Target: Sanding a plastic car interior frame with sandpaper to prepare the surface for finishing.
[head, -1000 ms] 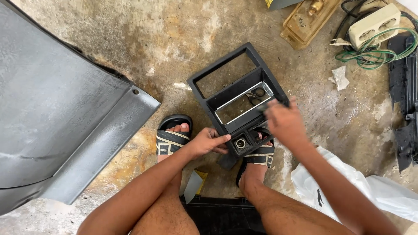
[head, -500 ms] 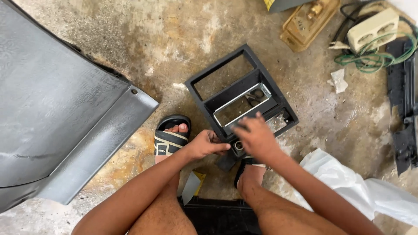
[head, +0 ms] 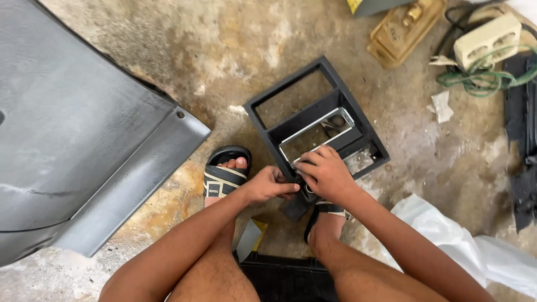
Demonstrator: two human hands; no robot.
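Our grip: the left hand (head: pixel 269 184) and right hand (head: pixel 324 174) both clench the near edge of a black plastic console frame (head: pixel 291 131) lying on the stained concrete floor (head: pixel 184 50) between our sandalled feet. Open floor lies beyond it; a large grey panel (head: pixel 67 128) crowds the left. The frame's openings show bare floor and a chrome inner bezel (head: pixel 316 127). Our fingers hide the part being worked.

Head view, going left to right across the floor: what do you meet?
Grey panel → sandalled foot → left hand → right hand → black console frame → paper scrap → green cable → black trim strip.
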